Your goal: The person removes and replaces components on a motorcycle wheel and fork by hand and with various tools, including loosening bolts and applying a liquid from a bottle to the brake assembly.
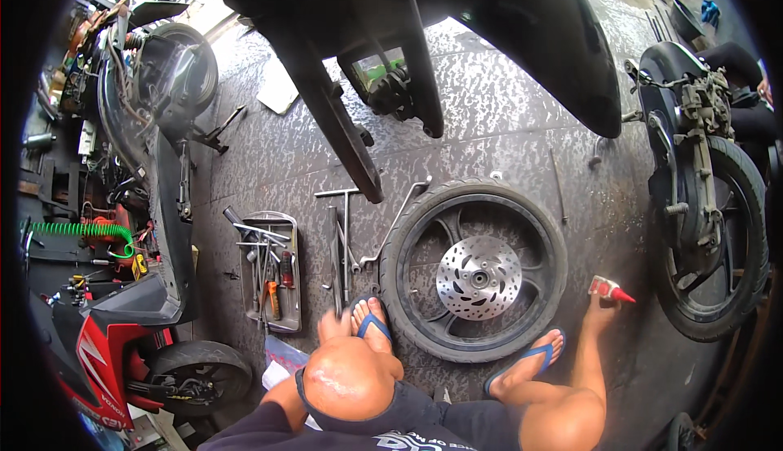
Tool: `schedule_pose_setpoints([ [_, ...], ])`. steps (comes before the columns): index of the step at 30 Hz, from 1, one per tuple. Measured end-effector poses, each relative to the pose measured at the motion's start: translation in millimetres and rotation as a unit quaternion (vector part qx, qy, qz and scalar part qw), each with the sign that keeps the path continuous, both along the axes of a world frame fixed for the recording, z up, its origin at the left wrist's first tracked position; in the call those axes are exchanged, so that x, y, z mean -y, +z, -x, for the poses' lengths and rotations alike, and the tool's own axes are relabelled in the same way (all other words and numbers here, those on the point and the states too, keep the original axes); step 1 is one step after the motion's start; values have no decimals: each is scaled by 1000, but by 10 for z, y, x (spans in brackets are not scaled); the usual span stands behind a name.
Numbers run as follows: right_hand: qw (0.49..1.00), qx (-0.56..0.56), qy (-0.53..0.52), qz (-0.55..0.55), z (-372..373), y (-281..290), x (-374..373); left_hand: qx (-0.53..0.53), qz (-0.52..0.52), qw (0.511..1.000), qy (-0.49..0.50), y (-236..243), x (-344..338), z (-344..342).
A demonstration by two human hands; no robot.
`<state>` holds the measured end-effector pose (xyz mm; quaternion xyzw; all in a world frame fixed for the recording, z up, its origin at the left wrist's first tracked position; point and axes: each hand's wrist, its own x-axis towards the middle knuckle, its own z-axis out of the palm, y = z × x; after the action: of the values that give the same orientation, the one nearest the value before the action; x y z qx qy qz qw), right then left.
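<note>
On the floor between my feet lies a motorcycle wheel (pixel 394 288) with a silver perforated brake disc (pixel 457 278) facing up. My right hand (pixel 602 312), to the right of the wheel, is closed around a small white and red squeeze bottle (pixel 602 286) with a red pointed nozzle pointing right. My left hand (pixel 332 326) is low beside my left foot, at the near end of some long metal tools (pixel 334 247). It is smeared and partly behind my knee, so its grip does not show. A T-handle wrench (pixel 347 214) lies there too, near a bent metal bar (pixel 400 223).
A grey tool tray (pixel 296 288) holds screwdrivers and wrenches left of the wheel. Overhead hangs a dark motorcycle part (pixel 538 35) with a swingarm (pixel 326 117). A red and black motorcycle (pixel 102 361) stands left, another rear wheel (pixel 734 247) right, with a person beside it. A thin rod (pixel 558 186) lies ahead.
</note>
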<state>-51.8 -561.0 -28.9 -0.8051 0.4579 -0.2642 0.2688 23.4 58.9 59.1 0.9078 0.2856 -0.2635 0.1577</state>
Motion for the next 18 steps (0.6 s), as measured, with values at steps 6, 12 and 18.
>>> schedule_pose_setpoints([
  [6, 978, -89, 32, -185, 310, 253, -815, 13, -23, 999, -20, -218, 290, 754],
  [12, 969, -141, 95, -180, 257, 557, -1102, 136, -46, 989, -38, -455, 672, 722],
  [18, 964, -126, 140, -186, -53, 870, -887, 223, -78, 971, -40, -581, 881, 694],
])
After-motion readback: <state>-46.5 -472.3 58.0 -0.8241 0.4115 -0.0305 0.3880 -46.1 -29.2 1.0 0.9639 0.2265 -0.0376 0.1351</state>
